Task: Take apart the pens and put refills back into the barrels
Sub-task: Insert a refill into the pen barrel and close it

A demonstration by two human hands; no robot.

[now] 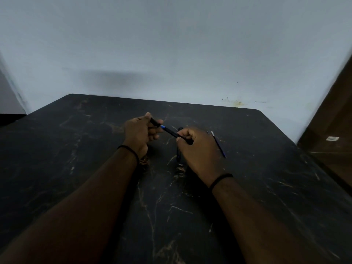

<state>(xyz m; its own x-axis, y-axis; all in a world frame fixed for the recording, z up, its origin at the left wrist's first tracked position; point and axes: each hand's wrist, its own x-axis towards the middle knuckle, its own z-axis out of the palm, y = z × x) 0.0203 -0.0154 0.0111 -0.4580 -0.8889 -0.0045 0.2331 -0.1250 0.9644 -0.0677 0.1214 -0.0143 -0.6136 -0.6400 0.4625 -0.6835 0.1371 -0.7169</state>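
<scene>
Both hands hover over the middle of a black marbled table (95, 149). My left hand (141, 133) pinches a short black pen cap (154, 122) between thumb and fingers. My right hand (198, 149) grips a black pen barrel (170, 132) whose blue tip points up-left toward the cap, a small gap apart. Another dark pen (179, 149) lies on the table, partly hidden behind my right hand. A thin blue refill (219, 144) with a white end lies on the table just right of my right hand.
A pale wall (171, 44) rises behind the table's far edge. A brown wooden door or panel (335, 130) stands at the right. The dim light makes the pens on the dark tabletop hard to make out.
</scene>
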